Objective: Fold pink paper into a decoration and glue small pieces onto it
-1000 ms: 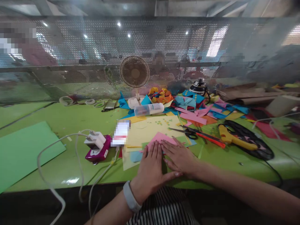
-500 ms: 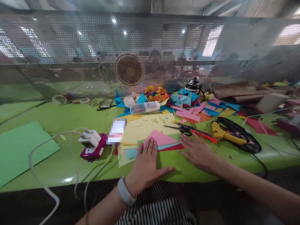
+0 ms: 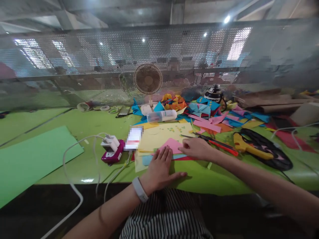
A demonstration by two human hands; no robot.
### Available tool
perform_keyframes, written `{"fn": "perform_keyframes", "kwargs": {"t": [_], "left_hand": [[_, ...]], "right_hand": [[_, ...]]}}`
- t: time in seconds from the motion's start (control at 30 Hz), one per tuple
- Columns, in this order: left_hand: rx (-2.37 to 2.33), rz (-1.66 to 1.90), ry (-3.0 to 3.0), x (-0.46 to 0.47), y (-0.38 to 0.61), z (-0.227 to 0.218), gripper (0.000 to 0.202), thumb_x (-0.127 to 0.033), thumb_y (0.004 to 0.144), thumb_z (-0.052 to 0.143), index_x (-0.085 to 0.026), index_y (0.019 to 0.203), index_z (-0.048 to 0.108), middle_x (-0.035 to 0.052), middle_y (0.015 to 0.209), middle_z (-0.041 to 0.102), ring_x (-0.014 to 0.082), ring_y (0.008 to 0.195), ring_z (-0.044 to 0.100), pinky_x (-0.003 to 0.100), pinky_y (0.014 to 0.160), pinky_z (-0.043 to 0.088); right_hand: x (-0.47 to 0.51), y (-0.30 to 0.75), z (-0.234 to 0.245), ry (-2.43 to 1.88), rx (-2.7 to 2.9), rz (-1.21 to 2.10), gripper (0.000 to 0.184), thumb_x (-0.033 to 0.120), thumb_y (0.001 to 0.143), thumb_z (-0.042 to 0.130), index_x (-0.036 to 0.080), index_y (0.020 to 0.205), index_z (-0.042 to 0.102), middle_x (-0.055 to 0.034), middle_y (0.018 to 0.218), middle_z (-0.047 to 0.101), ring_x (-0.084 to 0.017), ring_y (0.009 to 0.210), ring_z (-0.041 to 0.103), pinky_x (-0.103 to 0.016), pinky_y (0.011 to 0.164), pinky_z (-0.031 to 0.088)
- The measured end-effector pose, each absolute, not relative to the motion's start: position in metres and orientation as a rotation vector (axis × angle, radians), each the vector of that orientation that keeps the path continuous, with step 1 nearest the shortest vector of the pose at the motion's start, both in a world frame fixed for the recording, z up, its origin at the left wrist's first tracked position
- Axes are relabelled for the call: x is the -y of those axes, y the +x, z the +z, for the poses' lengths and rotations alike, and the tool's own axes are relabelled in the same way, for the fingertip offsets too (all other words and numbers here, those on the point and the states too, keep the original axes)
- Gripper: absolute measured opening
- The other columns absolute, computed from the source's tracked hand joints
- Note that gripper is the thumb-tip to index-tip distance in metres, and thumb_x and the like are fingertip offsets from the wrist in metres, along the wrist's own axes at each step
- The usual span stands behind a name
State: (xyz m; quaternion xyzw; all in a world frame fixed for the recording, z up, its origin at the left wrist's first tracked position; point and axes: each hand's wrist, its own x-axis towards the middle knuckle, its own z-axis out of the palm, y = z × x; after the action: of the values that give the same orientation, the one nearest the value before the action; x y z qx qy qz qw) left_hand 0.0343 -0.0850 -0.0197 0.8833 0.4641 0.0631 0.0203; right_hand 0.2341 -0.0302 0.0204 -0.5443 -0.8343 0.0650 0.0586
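My left hand (image 3: 160,169) lies flat with the fingers together and the thumb stretched out to the right. Its fingertips press on a pink sheet of paper (image 3: 171,145). A light blue paper (image 3: 147,160) and a red strip peek out beneath, over a larger pale yellow sheet (image 3: 154,136). My right hand (image 3: 198,148) is curled closed at the right end of the pink paper, knuckles up. What its fingers hold, if anything, is hidden. Just beyond it lie dark scissors (image 3: 186,135), partly covered by the hand, and an orange-and-black cutter (image 3: 224,147).
A yellow glue gun (image 3: 251,147) rests on a black tray (image 3: 281,159) at right. A phone (image 3: 134,137) and a purple power socket (image 3: 112,155) with white cables stand left. A fan (image 3: 148,79), a bottle (image 3: 161,115) and coloured paper scraps (image 3: 209,122) are behind. Green sheet (image 3: 37,156) far left.
My right hand has gone from lying flat with spread fingers to curled closed, shifting left to the pink paper's end. My left hand stays flat. The view has turned slightly left.
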Motion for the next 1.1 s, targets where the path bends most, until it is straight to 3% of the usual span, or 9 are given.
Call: {"fn": "perform_keyframes", "kwargs": {"t": [0.17, 0.37, 0.57, 0.7, 0.77, 0.87, 1.0, 1.1], "left_hand": [[-1.436, 0.181, 2.702, 0.086, 0.032, -0.021, 0.097, -0.078, 0.074, 0.021, -0.009, 0.142, 0.019, 0.0153, 0.148, 0.016, 0.0271, 0.137, 0.011, 0.042, 0.109, 0.012], [-1.514, 0.106, 2.656, 0.094, 0.014, -0.014, 0.101, -0.079, 0.072, 0.024, -0.006, 0.142, 0.017, 0.0175, 0.148, 0.017, 0.0292, 0.136, 0.013, 0.043, 0.109, 0.016], [-1.559, 0.017, 2.642, 0.099, -0.012, 0.007, 0.094, -0.076, 0.074, 0.027, -0.008, 0.138, 0.029, 0.0186, 0.144, 0.027, 0.0305, 0.132, 0.027, 0.044, 0.105, 0.025], [-1.542, 0.204, 2.604, 0.072, -0.004, 0.032, 0.066, -0.068, 0.081, 0.029, -0.018, 0.115, 0.056, 0.0139, 0.125, 0.054, 0.0292, 0.113, 0.050, 0.041, 0.093, 0.038], [-1.568, 0.307, 2.476, 0.052, 0.010, 0.040, 0.058, -0.065, 0.080, 0.035, -0.016, 0.095, 0.062, 0.0128, 0.100, 0.065, 0.0262, 0.095, 0.059, 0.036, 0.081, 0.044], [-1.331, 0.074, 2.092, 0.024, 0.030, 0.039, 0.044, -0.059, 0.075, 0.048, -0.016, 0.074, 0.059, 0.0058, 0.065, 0.064, 0.0193, 0.065, 0.061, 0.028, 0.062, 0.046], [-1.167, -0.063, 1.756, 0.007, 0.038, 0.025, 0.031, -0.048, 0.067, 0.060, -0.017, 0.069, 0.056, 0.0006, 0.055, 0.061, 0.0157, 0.056, 0.059, 0.025, 0.056, 0.044], [-1.187, -0.066, 1.719, 0.005, 0.037, 0.021, 0.032, -0.049, 0.066, 0.061, -0.017, 0.066, 0.055, 0.0009, 0.053, 0.061, 0.0155, 0.055, 0.058, 0.026, 0.058, 0.044]], "right_hand": [[0.009, 0.231, 0.003, -1.591, 2.720, 0.696, 0.053, 0.062, 0.079, 0.043, 0.016, 0.058, 0.060, -0.0061, 0.057, 0.064, -0.016, 0.055, 0.057, -0.024, 0.050, 0.032], [-0.013, 0.233, 0.004, -1.625, 2.562, 1.415, 0.059, 0.072, 0.064, 0.053, 0.014, 0.059, 0.059, -0.0070, 0.058, 0.067, -0.014, 0.051, 0.060, -0.021, 0.049, 0.040], [-0.026, 0.231, 0.004, -1.655, 2.511, 1.617, 0.059, 0.071, 0.054, 0.062, 0.013, 0.061, 0.056, -0.0072, 0.065, 0.068, -0.015, 0.055, 0.063, -0.020, 0.042, 0.033], [-0.027, 0.230, 0.004, -1.646, 2.515, 1.620, 0.055, 0.068, 0.057, 0.064, 0.013, 0.060, 0.056, -0.0062, 0.063, 0.068, -0.016, 0.056, 0.064, -0.020, 0.042, 0.034], [-0.027, 0.229, 0.005, -1.660, 2.512, 1.613, 0.053, 0.065, 0.058, 0.065, 0.013, 0.060, 0.057, -0.0054, 0.061, 0.067, -0.016, 0.056, 0.064, -0.020, 0.042, 0.035], [-0.027, 0.226, 0.006, -1.701, 2.508, 1.591, 0.050, 0.062, 0.061, 0.064, 0.013, 0.062, 0.058, -0.0042, 0.058, 0.066, -0.015, 0.053, 0.063, -0.021, 0.044, 0.038], [-0.028, 0.225, 0.007, -1.702, 2.505, 1.611, 0.045, 0.057, 0.062, 0.066, 0.013, 0.063, 0.058, -0.0030, 0.058, 0.066, -0.014, 0.054, 0.063, -0.020, 0.044, 0.037], [-0.030, 0.229, 0.009, -1.703, 2.502, 1.645, 0.049, 0.061, 0.058, 0.067, 0.013, 0.060, 0.058, -0.0036, 0.058, 0.066, -0.014, 0.054, 0.063, -0.019, 0.041, 0.032]]}}
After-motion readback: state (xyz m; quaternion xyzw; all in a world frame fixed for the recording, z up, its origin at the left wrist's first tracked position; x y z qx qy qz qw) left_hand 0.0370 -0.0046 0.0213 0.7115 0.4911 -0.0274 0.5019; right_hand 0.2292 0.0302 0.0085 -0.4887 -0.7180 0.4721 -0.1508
